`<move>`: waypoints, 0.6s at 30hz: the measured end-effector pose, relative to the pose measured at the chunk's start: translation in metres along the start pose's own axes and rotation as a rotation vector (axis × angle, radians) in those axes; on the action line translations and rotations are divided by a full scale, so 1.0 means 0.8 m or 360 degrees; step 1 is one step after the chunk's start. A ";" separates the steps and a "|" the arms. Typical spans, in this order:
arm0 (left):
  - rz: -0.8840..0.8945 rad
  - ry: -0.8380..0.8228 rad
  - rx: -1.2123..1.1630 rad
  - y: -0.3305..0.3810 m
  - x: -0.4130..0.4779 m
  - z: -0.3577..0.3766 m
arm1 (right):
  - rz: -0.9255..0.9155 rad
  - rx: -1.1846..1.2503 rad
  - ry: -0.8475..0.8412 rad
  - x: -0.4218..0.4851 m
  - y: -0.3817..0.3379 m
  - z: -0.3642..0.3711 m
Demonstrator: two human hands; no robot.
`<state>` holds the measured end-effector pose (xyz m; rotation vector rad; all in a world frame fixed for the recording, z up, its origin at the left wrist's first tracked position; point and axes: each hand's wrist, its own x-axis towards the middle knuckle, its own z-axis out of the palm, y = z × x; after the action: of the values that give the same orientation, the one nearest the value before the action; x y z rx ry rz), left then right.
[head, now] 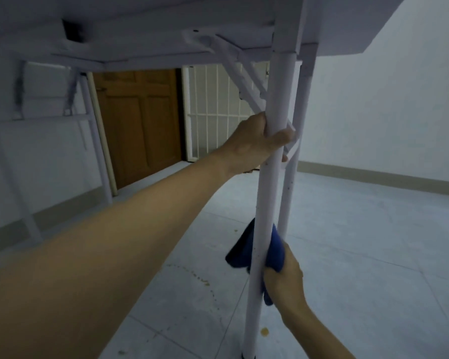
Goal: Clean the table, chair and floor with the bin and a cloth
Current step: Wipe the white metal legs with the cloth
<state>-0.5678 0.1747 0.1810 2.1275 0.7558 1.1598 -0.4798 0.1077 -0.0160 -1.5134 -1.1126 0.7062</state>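
I look from below at the underside of a white folding table (140, 29). Its near white leg (268, 193) runs from the tabletop down to the floor at the bottom of the view. My left hand (259, 141) is wrapped around this leg at mid height. Lower down, my right hand (283, 278) presses a dark blue cloth (275, 251) around the same leg, and part of the cloth hangs out on the leg's left side. Small dark specks dot the leg. The bin and chair are out of view.
The pale tiled floor (360, 268) carries a trail of brownish stains (202, 279) left of the leg and one orange spot (265, 331) by its foot. A second table leg (289, 177) stands just behind. A brown wooden door (140, 125) and a white barred gate (213, 107) are at the back.
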 end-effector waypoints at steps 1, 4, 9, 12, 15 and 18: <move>-0.0012 -0.0036 -0.0002 0.002 0.000 -0.001 | 0.0036 0.0083 -0.0001 -0.001 0.003 -0.003; -0.0159 -0.0117 -0.0012 0.006 0.005 -0.004 | -0.0076 0.0387 0.0161 -0.007 -0.011 -0.005; -0.0469 -0.0250 0.0057 0.017 0.015 -0.013 | -0.0799 0.0496 0.0326 -0.019 -0.044 -0.011; -0.0648 -0.0298 0.0137 0.030 0.013 -0.015 | -0.1294 0.0039 0.0490 -0.009 -0.048 -0.009; -0.0787 -0.0330 0.0050 0.037 0.014 -0.017 | -0.1538 -0.0424 0.0611 0.010 -0.044 -0.008; -0.0807 -0.0230 -0.0008 0.039 0.015 -0.016 | -0.1679 -0.0762 0.0694 0.014 -0.061 -0.016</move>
<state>-0.5670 0.1657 0.2153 1.8357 1.1358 0.7284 -0.4782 0.1118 0.0357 -1.1139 -1.5519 -0.6161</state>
